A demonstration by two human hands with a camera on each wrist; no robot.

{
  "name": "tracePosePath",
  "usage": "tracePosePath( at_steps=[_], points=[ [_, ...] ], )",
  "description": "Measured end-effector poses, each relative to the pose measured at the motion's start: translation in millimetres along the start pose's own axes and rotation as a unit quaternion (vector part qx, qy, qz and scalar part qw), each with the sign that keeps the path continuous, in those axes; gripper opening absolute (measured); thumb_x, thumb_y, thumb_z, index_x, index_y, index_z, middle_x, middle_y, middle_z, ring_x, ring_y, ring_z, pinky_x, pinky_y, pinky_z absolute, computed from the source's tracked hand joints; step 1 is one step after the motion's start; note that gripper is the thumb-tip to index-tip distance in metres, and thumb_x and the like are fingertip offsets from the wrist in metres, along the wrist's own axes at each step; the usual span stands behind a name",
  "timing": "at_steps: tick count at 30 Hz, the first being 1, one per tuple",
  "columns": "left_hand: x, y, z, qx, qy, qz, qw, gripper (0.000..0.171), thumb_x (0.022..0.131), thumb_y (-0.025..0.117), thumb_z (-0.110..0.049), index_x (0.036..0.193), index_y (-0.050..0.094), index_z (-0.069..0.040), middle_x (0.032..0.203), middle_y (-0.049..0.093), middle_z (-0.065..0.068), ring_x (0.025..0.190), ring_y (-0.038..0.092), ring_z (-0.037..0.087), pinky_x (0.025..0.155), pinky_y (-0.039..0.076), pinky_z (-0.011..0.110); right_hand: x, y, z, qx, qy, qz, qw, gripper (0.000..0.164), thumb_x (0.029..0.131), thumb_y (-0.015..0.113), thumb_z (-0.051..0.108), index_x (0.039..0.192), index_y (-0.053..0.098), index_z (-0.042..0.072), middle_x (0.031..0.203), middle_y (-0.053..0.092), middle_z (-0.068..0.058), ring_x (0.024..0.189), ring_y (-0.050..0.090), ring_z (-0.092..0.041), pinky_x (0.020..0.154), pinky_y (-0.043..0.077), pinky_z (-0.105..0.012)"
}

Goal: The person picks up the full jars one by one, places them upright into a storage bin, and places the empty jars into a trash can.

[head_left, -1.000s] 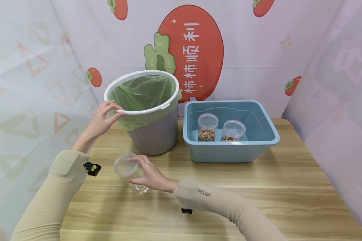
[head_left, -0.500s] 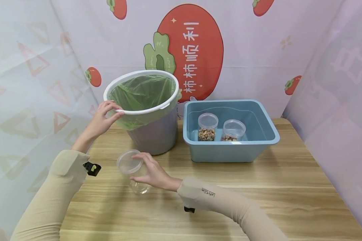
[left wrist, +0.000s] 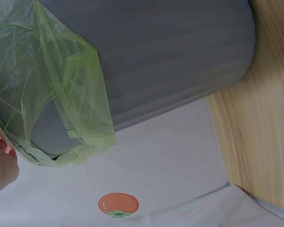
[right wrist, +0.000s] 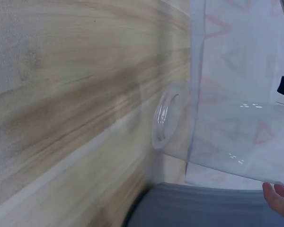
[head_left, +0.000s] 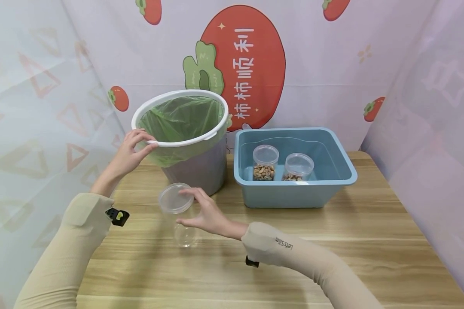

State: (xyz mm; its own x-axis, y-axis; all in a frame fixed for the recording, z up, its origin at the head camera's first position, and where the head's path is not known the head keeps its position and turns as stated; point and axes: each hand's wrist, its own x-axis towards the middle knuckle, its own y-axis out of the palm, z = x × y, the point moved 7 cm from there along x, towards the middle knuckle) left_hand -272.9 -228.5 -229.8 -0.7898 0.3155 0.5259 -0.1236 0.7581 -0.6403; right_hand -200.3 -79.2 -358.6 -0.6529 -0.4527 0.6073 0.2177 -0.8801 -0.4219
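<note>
My left hand [head_left: 124, 155] pinches the near-left part of the white rim of a trash can [head_left: 205, 171] lined with a green bag. In the left wrist view, the green trash bag [left wrist: 92, 99] folds over the can's wall, and part of my hand [left wrist: 2, 168] shows at the rim. My right hand [head_left: 212, 218] grips a clear lidded jar [head_left: 184, 236] near its top, in front of the can. Nothing shows inside this jar. The right wrist view has the jar's base [right wrist: 165, 120] close over the wooden table, with fingertips [right wrist: 272, 193] against its side.
Right of the can stands a blue plastic bin [head_left: 286, 196]. Inside it are a jar of nuts [head_left: 264, 171] and a second jar of nuts [head_left: 298, 165], both lidded. Patterned cloth [head_left: 313, 103] hangs behind and on both sides of the wooden table [head_left: 332, 257].
My right hand has carried the clear jar to the right and a little toward the trash can. My left hand stays on the can's rim.
</note>
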Motion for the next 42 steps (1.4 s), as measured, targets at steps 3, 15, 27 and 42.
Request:
tracePosePath(
  at_steps=[3,15,27,42],
  points=[
    [0.0,0.4,2.1,0.003,-0.001,0.001,1.0000,0.009,0.078,0.057,0.012,0.086,0.055,0.014,0.097,0.046,0.025,0.112,0.029,0.045,0.095,0.017,0.058,1,-8,1,0.000,0.004,-0.004,1.000,0.066,0.066,0.078,0.013,0.120,0.042,0.010,0.118,0.046,-0.007,0.104,0.048,-0.014,0.082,0.044,-0.022],
    [1.8,2.2,36.8,0.007,-0.013,0.004,0.9999,0.010,0.079,0.059,0.006,0.089,0.058,0.009,0.102,0.046,0.021,0.115,0.028,0.040,0.096,0.017,0.057,6,-35,6,0.004,-0.014,-0.031,0.999,0.067,0.065,0.078,0.011,0.120,0.040,0.006,0.120,0.046,-0.009,0.107,0.047,-0.017,0.077,0.047,-0.026],
    [0.0,0.5,0.9,-0.001,-0.012,0.006,0.9999,0.009,0.078,0.057,0.013,0.086,0.055,0.015,0.098,0.045,0.026,0.113,0.028,0.046,0.095,0.017,0.058,16,-88,38,0.038,0.004,-0.093,0.995,0.065,0.063,0.074,-0.008,0.117,0.037,-0.009,0.120,0.042,-0.026,0.103,0.047,-0.038,0.080,0.047,-0.038],
    [0.2,1.2,3.1,0.002,-0.013,0.005,0.9999,0.009,0.078,0.057,0.012,0.087,0.055,0.014,0.097,0.046,0.024,0.112,0.029,0.045,0.094,0.018,0.058,30,-152,7,0.101,0.027,-0.175,0.979,0.065,0.071,0.071,0.001,0.124,0.033,0.000,0.119,0.043,-0.015,0.099,0.051,-0.018,0.080,0.047,-0.039]
  ],
)
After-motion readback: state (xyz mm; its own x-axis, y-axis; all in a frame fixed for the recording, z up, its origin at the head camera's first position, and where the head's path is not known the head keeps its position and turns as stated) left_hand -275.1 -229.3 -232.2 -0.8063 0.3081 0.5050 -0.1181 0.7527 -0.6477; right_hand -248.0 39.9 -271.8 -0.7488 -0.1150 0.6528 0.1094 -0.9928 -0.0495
